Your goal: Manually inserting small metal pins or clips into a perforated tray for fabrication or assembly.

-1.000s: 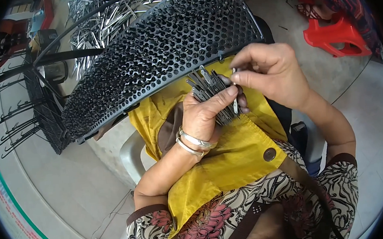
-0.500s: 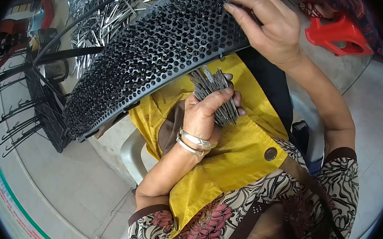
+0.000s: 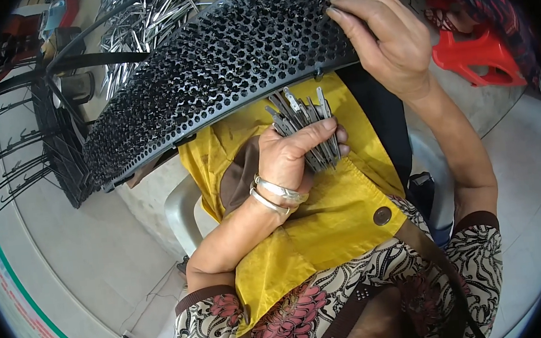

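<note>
- 2 bare hands: left hand [image 3: 298, 150], right hand [image 3: 384, 36]
- 1 black perforated tray [image 3: 210, 65], holes too many to count
- 1 bundle of thin metal pieces [image 3: 305, 124] in left hand; exact count unclear, roughly a dozen
- 2 silver bangles [image 3: 276, 194] on left wrist
- 1 yellow apron [image 3: 314, 223]
- 1 red plastic stool [image 3: 476, 57]
- 1 heap of loose metal pieces [image 3: 148, 19], uncountable
- 1 black wire rack [image 3: 30, 145]

I am keeping my left hand [image 3: 295, 154] curled into a fist in front of my chest, forearm bending up from the lower edge. My right hand [image 3: 381, 37] is reaching up and forward, arm extended, fingers [image 3: 350, 17] bent downward, thumb hidden.
</note>
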The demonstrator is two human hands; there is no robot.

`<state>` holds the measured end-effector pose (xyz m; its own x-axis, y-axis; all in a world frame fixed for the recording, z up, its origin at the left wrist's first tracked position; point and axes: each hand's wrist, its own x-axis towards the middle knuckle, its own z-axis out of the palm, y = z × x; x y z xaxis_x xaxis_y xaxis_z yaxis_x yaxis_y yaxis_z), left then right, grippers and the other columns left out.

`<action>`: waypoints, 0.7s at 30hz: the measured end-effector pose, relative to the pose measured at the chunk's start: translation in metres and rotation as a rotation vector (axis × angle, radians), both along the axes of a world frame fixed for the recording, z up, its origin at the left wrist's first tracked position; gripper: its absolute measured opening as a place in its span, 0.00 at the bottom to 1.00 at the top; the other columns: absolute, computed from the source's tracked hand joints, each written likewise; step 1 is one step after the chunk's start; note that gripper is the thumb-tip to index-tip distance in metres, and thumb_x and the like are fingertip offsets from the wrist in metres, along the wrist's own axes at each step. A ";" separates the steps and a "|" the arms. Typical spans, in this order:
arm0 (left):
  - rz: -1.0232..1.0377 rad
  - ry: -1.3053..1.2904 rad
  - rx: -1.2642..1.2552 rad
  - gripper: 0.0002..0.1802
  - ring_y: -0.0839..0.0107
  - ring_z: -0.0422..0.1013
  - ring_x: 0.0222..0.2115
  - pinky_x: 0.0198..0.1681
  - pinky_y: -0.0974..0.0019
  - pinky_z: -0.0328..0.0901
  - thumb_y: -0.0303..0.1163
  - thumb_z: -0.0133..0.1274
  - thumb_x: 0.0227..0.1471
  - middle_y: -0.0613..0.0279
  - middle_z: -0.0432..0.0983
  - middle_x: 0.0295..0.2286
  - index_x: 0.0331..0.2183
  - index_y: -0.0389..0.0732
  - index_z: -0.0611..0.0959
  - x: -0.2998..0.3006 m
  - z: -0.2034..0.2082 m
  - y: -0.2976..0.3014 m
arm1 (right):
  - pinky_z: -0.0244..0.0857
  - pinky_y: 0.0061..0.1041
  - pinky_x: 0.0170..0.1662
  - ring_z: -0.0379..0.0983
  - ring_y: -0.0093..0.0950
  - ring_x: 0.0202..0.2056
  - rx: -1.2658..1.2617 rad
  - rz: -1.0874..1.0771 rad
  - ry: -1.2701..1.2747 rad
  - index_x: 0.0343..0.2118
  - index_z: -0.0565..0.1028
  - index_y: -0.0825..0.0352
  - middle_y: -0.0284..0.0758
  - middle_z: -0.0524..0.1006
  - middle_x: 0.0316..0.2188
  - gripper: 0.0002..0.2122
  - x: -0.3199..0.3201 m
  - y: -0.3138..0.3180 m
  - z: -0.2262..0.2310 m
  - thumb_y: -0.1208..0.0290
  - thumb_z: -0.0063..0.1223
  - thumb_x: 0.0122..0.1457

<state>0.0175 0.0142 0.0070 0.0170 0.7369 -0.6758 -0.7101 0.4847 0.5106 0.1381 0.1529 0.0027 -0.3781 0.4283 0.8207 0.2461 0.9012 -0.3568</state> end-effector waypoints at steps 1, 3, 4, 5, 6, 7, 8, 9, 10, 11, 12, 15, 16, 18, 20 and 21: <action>0.003 0.000 0.001 0.05 0.68 0.71 0.19 0.24 0.70 0.68 0.21 0.53 0.43 0.55 0.74 0.20 0.26 0.31 0.76 0.000 0.001 0.000 | 0.65 0.23 0.30 0.71 0.33 0.26 0.001 0.003 0.000 0.27 0.71 0.75 0.41 0.73 0.24 0.08 0.002 0.001 -0.003 0.87 0.55 0.41; 0.005 0.007 -0.007 0.05 0.68 0.71 0.20 0.25 0.69 0.69 0.21 0.53 0.43 0.55 0.74 0.21 0.26 0.31 0.76 0.001 0.002 -0.001 | 0.65 0.24 0.29 0.70 0.34 0.25 0.024 0.015 -0.022 0.27 0.71 0.75 0.41 0.73 0.23 0.08 0.005 0.004 -0.015 0.87 0.54 0.41; 0.004 0.006 -0.005 0.05 0.68 0.71 0.20 0.25 0.69 0.69 0.21 0.53 0.43 0.55 0.74 0.21 0.26 0.31 0.76 0.001 0.003 -0.001 | 0.65 0.24 0.29 0.70 0.34 0.25 0.026 0.014 -0.023 0.27 0.71 0.75 0.41 0.73 0.23 0.08 0.004 0.005 -0.022 0.87 0.54 0.41; 0.004 0.002 -0.005 0.05 0.68 0.71 0.20 0.25 0.69 0.69 0.21 0.53 0.43 0.55 0.74 0.21 0.26 0.31 0.76 0.002 0.003 -0.001 | 0.65 0.25 0.28 0.70 0.34 0.25 0.039 0.015 -0.077 0.28 0.71 0.75 0.41 0.72 0.23 0.09 0.003 0.006 -0.030 0.88 0.53 0.41; 0.005 0.000 -0.007 0.05 0.67 0.71 0.20 0.25 0.68 0.69 0.21 0.53 0.43 0.55 0.74 0.21 0.26 0.31 0.76 0.002 0.003 -0.001 | 0.65 0.26 0.28 0.69 0.35 0.25 0.052 0.018 -0.130 0.28 0.71 0.75 0.41 0.72 0.23 0.09 0.001 0.006 -0.033 0.88 0.52 0.40; 0.005 0.000 -0.005 0.05 0.67 0.71 0.20 0.25 0.68 0.69 0.21 0.53 0.43 0.55 0.74 0.21 0.26 0.31 0.76 0.002 0.003 -0.001 | 0.64 0.28 0.27 0.69 0.36 0.25 0.015 0.012 -0.133 0.28 0.70 0.75 0.41 0.72 0.24 0.09 0.001 0.005 -0.032 0.88 0.51 0.40; 0.008 -0.005 0.000 0.05 0.67 0.71 0.20 0.25 0.68 0.69 0.21 0.53 0.43 0.55 0.74 0.21 0.26 0.31 0.76 0.002 0.002 -0.001 | 0.64 0.28 0.27 0.69 0.36 0.25 0.016 0.011 -0.133 0.28 0.70 0.75 0.41 0.72 0.24 0.09 0.002 0.006 -0.030 0.88 0.51 0.40; 0.011 -0.009 0.005 0.05 0.67 0.71 0.20 0.25 0.68 0.69 0.21 0.53 0.43 0.55 0.74 0.21 0.26 0.31 0.76 0.002 0.002 -0.002 | 0.64 0.28 0.28 0.69 0.37 0.25 0.014 0.003 -0.195 0.27 0.70 0.74 0.41 0.72 0.23 0.09 0.003 0.006 -0.027 0.88 0.51 0.40; 0.011 -0.008 0.006 0.05 0.67 0.71 0.20 0.25 0.68 0.69 0.21 0.53 0.43 0.55 0.74 0.21 0.26 0.31 0.76 0.001 0.001 -0.003 | 0.64 0.28 0.28 0.69 0.37 0.25 0.011 -0.006 -0.256 0.27 0.70 0.74 0.41 0.71 0.23 0.08 0.004 0.006 -0.025 0.87 0.51 0.41; 0.010 -0.005 0.010 0.05 0.67 0.71 0.20 0.25 0.68 0.69 0.21 0.53 0.42 0.55 0.74 0.21 0.26 0.31 0.76 0.001 0.000 -0.004 | 0.64 0.28 0.28 0.69 0.37 0.25 0.012 -0.007 -0.255 0.27 0.70 0.74 0.41 0.71 0.23 0.08 0.004 0.006 -0.025 0.87 0.51 0.41; 0.007 -0.003 0.012 0.05 0.67 0.72 0.20 0.25 0.68 0.69 0.21 0.53 0.42 0.55 0.74 0.21 0.26 0.31 0.75 0.001 0.000 -0.004 | 0.63 0.28 0.28 0.68 0.37 0.25 0.001 0.052 -0.323 0.27 0.70 0.74 0.41 0.71 0.23 0.07 0.004 0.007 -0.025 0.86 0.50 0.41; -0.001 0.009 0.019 0.05 0.67 0.71 0.20 0.25 0.68 0.69 0.21 0.53 0.42 0.55 0.74 0.20 0.26 0.31 0.75 0.002 0.000 -0.005 | 0.62 0.29 0.28 0.67 0.37 0.25 -0.043 0.099 -0.400 0.28 0.71 0.73 0.42 0.70 0.22 0.07 0.006 0.009 -0.025 0.84 0.50 0.43; -0.001 0.009 0.018 0.05 0.67 0.71 0.20 0.25 0.68 0.69 0.21 0.53 0.42 0.55 0.74 0.20 0.26 0.31 0.75 0.002 0.001 -0.005 | 0.62 0.29 0.28 0.66 0.38 0.25 -0.074 0.087 -0.409 0.28 0.71 0.73 0.42 0.69 0.22 0.07 0.006 0.009 -0.023 0.83 0.50 0.44; 0.007 0.006 0.022 0.05 0.67 0.71 0.20 0.25 0.67 0.69 0.21 0.53 0.42 0.55 0.74 0.21 0.26 0.31 0.75 0.003 0.002 -0.004 | 0.62 0.28 0.27 0.67 0.34 0.23 -0.100 0.072 -0.320 0.29 0.71 0.73 0.41 0.70 0.21 0.06 0.007 0.001 -0.015 0.83 0.51 0.45; 0.017 0.013 0.020 0.05 0.67 0.72 0.20 0.25 0.67 0.70 0.21 0.53 0.42 0.55 0.74 0.21 0.27 0.31 0.75 0.003 0.004 -0.003 | 0.62 0.26 0.26 0.68 0.30 0.22 -0.129 0.059 -0.231 0.29 0.72 0.73 0.39 0.71 0.21 0.06 0.011 -0.015 -0.004 0.82 0.51 0.45; 0.029 0.024 0.019 0.05 0.67 0.72 0.20 0.25 0.67 0.70 0.20 0.53 0.42 0.55 0.74 0.21 0.27 0.31 0.75 0.003 0.004 -0.003 | 0.61 0.23 0.24 0.68 0.24 0.21 -0.463 0.167 -0.236 0.30 0.72 0.73 0.37 0.72 0.21 0.07 0.014 -0.026 0.003 0.81 0.51 0.46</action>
